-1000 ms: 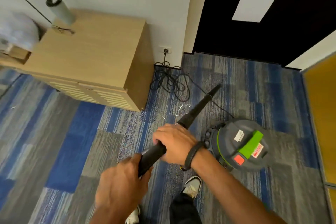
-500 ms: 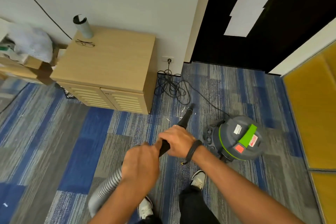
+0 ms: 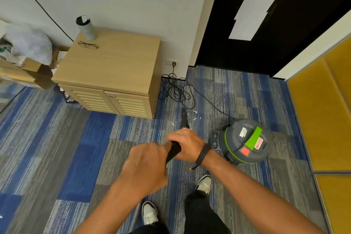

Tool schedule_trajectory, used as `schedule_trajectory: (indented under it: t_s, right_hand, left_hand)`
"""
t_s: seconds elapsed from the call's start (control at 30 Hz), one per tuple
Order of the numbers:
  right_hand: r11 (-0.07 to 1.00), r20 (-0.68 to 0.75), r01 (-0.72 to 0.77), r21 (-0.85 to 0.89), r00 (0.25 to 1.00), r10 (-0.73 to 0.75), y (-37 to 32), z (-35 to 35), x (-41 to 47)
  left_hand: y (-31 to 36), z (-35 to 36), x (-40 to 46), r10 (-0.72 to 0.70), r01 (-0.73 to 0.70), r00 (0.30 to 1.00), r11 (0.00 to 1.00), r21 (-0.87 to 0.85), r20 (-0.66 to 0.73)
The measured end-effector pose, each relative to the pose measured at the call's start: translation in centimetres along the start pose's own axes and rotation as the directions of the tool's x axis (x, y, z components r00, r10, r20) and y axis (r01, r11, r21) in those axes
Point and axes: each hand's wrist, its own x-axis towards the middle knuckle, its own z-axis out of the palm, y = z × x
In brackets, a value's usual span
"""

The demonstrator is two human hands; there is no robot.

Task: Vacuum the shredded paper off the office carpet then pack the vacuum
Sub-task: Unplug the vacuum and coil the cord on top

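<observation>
I hold the black vacuum wand [image 3: 173, 151] with both hands. My right hand [image 3: 187, 143] grips it further forward, and my left hand [image 3: 147, 166] grips it closer to me. The wand's nozzle tip [image 3: 184, 119] points down at the blue-grey carpet, among a few thin white paper shreds [image 3: 195, 115]. The grey and green canister vacuum [image 3: 242, 140] stands on the carpet to the right of my hands. A bit of grey hose [image 3: 137, 213] shows by my left shoe.
A low wooden cabinet [image 3: 112, 68] with a grey tube and glasses on top stands against the wall at left. A black power cord [image 3: 174, 91] lies tangled below the wall socket [image 3: 172, 62]. A yellow panel [image 3: 322, 116] borders the right side. Boxes and a bag [image 3: 28, 47] sit far left.
The wand has swung from slanting right to pointing nearly straight ahead and down. My hands have drawn closer together on it, and my view has pulled up and back.
</observation>
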Motion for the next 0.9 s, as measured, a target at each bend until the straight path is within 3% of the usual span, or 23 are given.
schedule_trajectory:
  t_s: [0.3, 0.9]
  right_hand:
    - [0.996, -0.009, -0.084, -0.029, 0.996, 0.083, 1.4, 1.1, -4.5]
    - [0.969, -0.18, -0.244, 0.043, 0.952, 0.248, 1.0, -0.1, -4.4]
  left_hand:
    - [3.4, 1.7, -0.2, 0.111, -0.11, 0.994, 0.993, 0.05, -0.019]
    - [1.8, -1.8, 3.4, 0.177, -0.177, 0.984, 0.98, 0.09, 0.008]
